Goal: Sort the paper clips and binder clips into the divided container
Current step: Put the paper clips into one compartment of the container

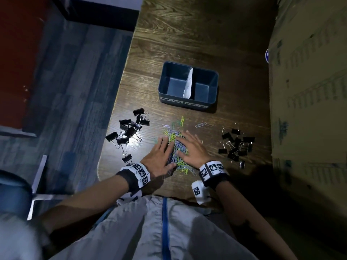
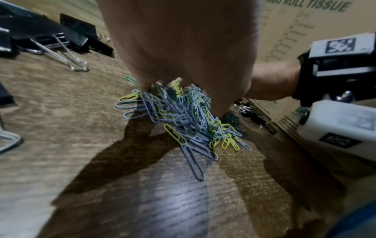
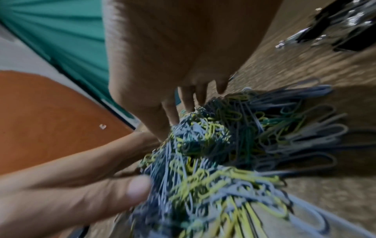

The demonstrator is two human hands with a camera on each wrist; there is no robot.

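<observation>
A heap of blue, yellow and green paper clips [image 1: 176,149] lies on the wooden table [image 1: 187,34] in front of me. My left hand [image 1: 161,152] and right hand [image 1: 191,145] press against its two sides with straight fingers, cupping it between them. The left wrist view shows my left palm [image 2: 183,48] over the paper clips [image 2: 183,119]; the right wrist view shows the blurred heap [image 3: 223,153] below my right hand [image 3: 162,56]. Behind the heap stands the dark blue divided container [image 1: 163,81], both halves bare, labelled paper clips left and binder clips right.
Large black binder clips [image 1: 129,132] lie scattered left of the heap, near the table's left edge. Small black binder clips [image 1: 236,145] lie to the right, close to a tall cardboard box [image 1: 309,91]. A few stray paper clips [image 1: 200,125] lie before the container.
</observation>
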